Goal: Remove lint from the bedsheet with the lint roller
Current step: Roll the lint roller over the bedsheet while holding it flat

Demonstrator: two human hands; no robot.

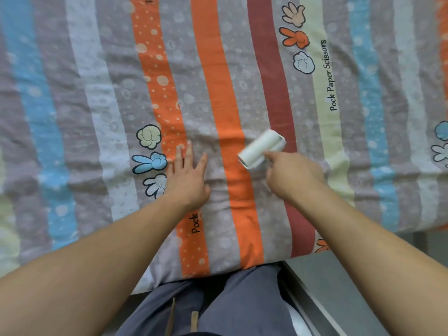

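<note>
A striped bedsheet (218,81) in orange, blue, grey and maroon, printed with cartoon hands, covers the bed. The white lint roller (260,149) lies tilted on the sheet across the orange and maroon stripes. My right hand (294,177) grips its handle, which the hand hides, with the index finger stretched along toward the roll. My left hand (188,175) presses flat on the sheet to the left of the roller, fingers straight and spread.
The bed's near edge (218,270) runs just in front of my legs in grey trousers (218,304). To the lower right lies grey floor (339,287) with a pale strip.
</note>
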